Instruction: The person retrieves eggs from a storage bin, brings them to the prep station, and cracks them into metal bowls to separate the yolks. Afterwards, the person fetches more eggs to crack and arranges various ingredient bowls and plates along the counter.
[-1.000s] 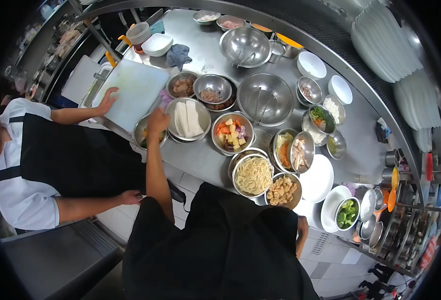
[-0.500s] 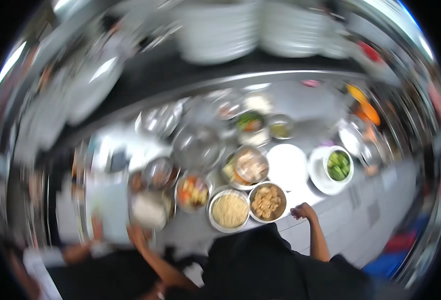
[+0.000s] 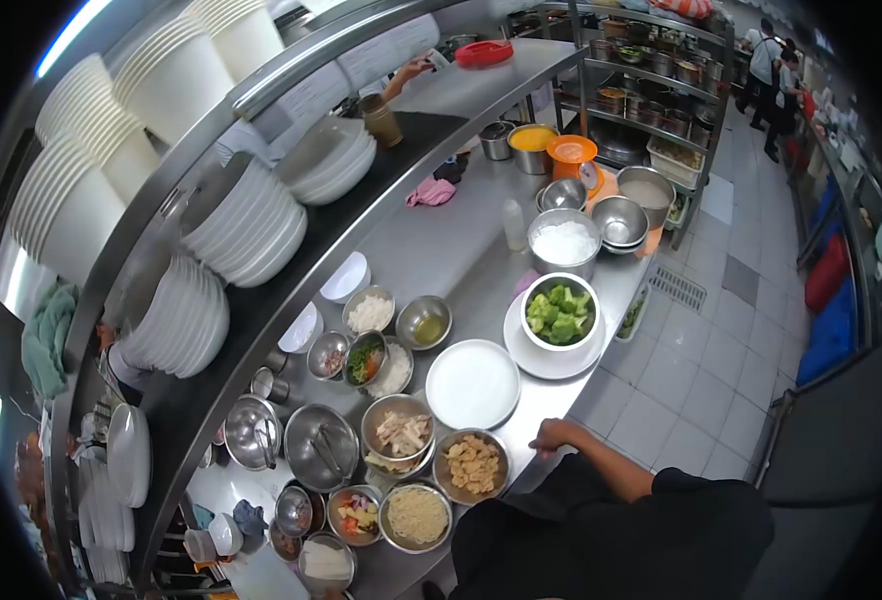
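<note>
My right hand (image 3: 551,437) is at the front edge of the steel counter (image 3: 431,225), fingers curled in, with nothing visible in them. Nearest to it are a steel bowl of brown fried chunks (image 3: 472,467) and a white round plate (image 3: 473,385). Farther right, a white bowl of broccoli (image 3: 559,310) stands on a larger white plate (image 3: 521,362). Left of the fried chunks are a bowl of noodles (image 3: 416,514), a bowl of pale sliced meat (image 3: 402,433) and a bowl of cut vegetables (image 3: 358,515). My left hand is out of view.
Stacked white plates (image 3: 251,235) stand on the shelf above the counter. A pink cloth (image 3: 431,192), a squeeze bottle (image 3: 513,225) and an orange container (image 3: 572,155) are farther back. A rack of pots (image 3: 651,95) stands beyond; several people (image 3: 764,55) are in the aisle.
The view has swung right, bringing the rack and aisle into sight. My left hand and a neighbouring person's hand have left the view. My right hand stays curled by the counter edge.
</note>
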Available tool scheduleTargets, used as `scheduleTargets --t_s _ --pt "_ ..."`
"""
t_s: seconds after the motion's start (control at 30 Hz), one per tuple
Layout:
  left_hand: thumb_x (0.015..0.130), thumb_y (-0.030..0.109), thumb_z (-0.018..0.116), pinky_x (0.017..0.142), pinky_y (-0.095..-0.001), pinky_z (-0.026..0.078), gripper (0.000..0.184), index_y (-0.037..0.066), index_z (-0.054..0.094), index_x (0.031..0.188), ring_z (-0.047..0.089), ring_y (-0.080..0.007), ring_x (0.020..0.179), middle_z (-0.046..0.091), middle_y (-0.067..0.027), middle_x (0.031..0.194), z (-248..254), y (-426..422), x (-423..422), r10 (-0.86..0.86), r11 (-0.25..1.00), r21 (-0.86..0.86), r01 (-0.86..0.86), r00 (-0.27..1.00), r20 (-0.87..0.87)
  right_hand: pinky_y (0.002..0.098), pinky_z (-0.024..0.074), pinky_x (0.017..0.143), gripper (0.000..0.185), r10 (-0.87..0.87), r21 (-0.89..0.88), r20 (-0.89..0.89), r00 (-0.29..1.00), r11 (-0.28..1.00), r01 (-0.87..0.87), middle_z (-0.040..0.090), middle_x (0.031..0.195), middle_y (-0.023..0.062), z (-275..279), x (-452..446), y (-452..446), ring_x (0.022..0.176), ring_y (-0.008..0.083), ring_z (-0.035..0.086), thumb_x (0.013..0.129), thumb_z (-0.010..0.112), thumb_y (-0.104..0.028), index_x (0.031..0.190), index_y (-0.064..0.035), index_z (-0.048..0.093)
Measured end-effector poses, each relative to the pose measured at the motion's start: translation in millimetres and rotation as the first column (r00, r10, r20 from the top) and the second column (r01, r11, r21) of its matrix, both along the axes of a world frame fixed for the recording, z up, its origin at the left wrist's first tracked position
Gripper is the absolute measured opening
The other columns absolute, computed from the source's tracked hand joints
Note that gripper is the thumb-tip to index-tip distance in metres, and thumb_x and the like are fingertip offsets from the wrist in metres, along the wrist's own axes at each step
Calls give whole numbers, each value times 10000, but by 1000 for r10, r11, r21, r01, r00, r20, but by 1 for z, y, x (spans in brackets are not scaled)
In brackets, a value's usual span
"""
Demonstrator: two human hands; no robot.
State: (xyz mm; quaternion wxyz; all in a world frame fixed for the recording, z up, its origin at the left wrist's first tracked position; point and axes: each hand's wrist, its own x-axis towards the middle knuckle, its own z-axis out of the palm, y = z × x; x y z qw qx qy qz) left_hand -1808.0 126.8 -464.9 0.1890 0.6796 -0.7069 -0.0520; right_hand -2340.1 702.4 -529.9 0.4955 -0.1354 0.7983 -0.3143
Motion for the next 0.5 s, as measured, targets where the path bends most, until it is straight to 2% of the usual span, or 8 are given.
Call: scheduleTargets --t_s 0.07,0.13,0.17,0.2,0.23,0.3,0.37,0.5 --pt "874 244 599 879 -378 429 464 -19 465 1232 538 -269 1002 560 -175 1164 -8 39 -66 68 966 -247 -74 997 -33 327 531 651 330 27 -64 50 998 998 -24 690 684 53 -8 -3 13 637 151 655 858 594 -355 756 -64 712" --pt "853 265 627 818 -380 477 453 -26 528 1185 581 -273 947 608 -175 1120 4 65 -131 -118 924 -379 43 977 -177 339 522 647 316 116 -193 3 993 975 -113 695 718 51 -17 -11 30 649 155 655 868 595 -358 829 -62 700" --pt "881 309 629 799 -343 489 488 -10 513 1232 584 -245 951 600 -161 1133 92 165 -217 -352 926 -327 187 741 -573 339 522 647 316 132 -193 -2 991 973 -129 695 718 51 -17 -18 41 649 155 655 868 595 -358 829 -62 700" --pt "920 165 569 794 -284 491 440 36 453 1324 581 -217 1003 545 -149 1189 106 176 -258 -502 861 -418 288 607 -616 321 516 647 306 154 -226 -73 985 960 -166 691 731 46 -7 -20 52 653 151 649 878 592 -343 866 -53 689" --pt "923 170 572 816 -284 488 428 24 460 1310 578 -208 1014 537 -134 1215 151 217 -315 -412 894 -270 358 418 -810 304 509 646 298 177 -252 -146 973 945 -210 686 744 41 -3 -27 66 656 146 643 889 589 -328 904 -43 678" --pt "921 137 572 825 -281 492 393 20 486 1287 565 -172 1016 536 -104 1220 201 271 -404 -616 695 -364 620 251 -746 307 495 630 269 229 -304 -245 942 905 -299 681 737 45 -19 -43 90 658 138 640 886 601 -313 902 -55 674" --pt "913 93 568 790 -278 511 371 31 506 1274 573 -150 999 549 -99 1181 257 336 -481 -592 595 -224 772 233 -772 307 495 625 255 55 -426 -155 986 897 -117 677 733 42 -30 -66 111 644 129 633 888 612 -298 900 -51 675" --pt "915 166 591 747 -271 557 393 25 504 1271 590 -145 992 565 -106 1163 330 417 -608 -712 342 -207 917 109 -694 294 506 609 261 -37 -462 -89 995 887 -8 685 713 62 -24 -106 142 618 145 662 854 665 -266 911 -12 675"
